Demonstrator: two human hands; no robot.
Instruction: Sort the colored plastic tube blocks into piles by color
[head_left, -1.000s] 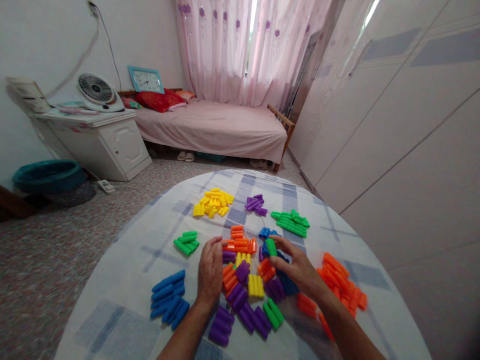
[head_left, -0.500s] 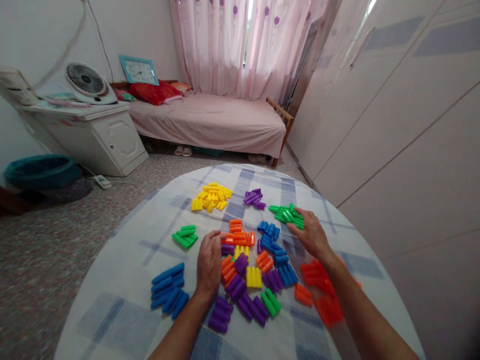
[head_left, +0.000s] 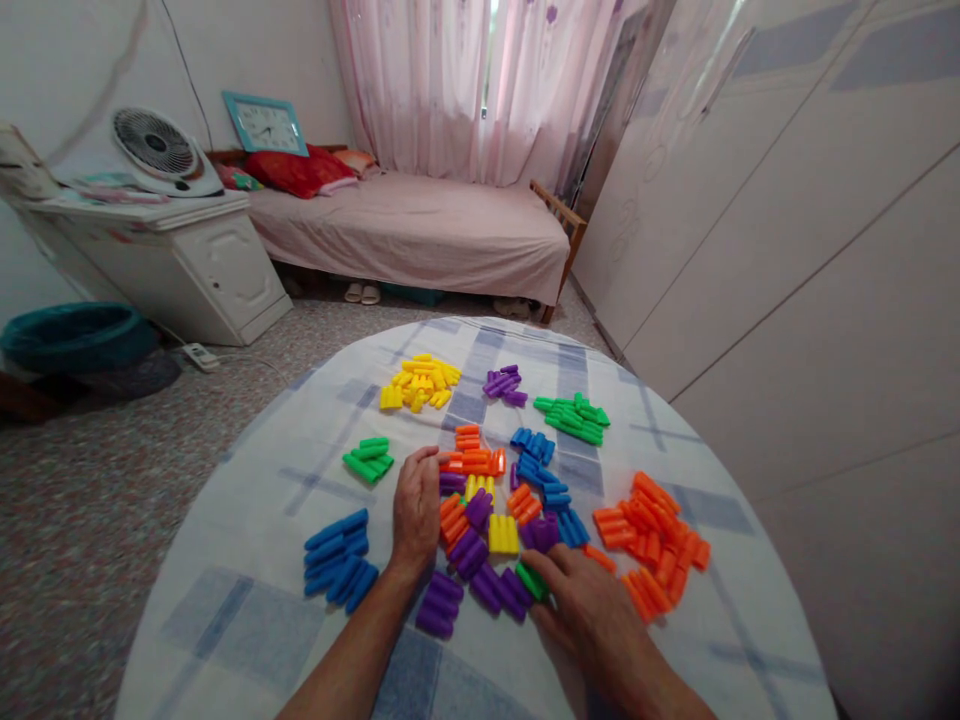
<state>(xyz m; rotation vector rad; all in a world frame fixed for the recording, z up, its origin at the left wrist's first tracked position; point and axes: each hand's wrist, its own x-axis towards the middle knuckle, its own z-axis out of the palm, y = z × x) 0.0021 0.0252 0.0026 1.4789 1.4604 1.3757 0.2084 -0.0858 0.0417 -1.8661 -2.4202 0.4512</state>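
My left hand (head_left: 417,508) rests on its side on the table, fingers stretched and slightly curved. Its fingertips touch or nearly touch the orange ribbed plastic blocks (head_left: 474,462) at the left of a mixed-colour group; I see nothing held. My right hand (head_left: 589,600) reaches in from the right, thumb and forefinger around a green ribbed plastic block (head_left: 531,582), partly covered by the fingers. Purple blocks (head_left: 487,588) lie just left of it, and a yellow block (head_left: 503,535) lies beyond. Blue blocks (head_left: 546,478) form the group's right side.
Loose piles surround the group: yellow blocks (head_left: 421,382), purple blocks (head_left: 504,385) and green blocks (head_left: 573,418) at the back, orange blocks (head_left: 656,535) on the right, blue blocks (head_left: 341,560) and green blocks (head_left: 368,460) on the left. A checked cloth (head_left: 262,530) covers the round table.
My right hand has left the green pile at the back right and come nearer, down to the green block at the group's front. My left hand has stayed in place.
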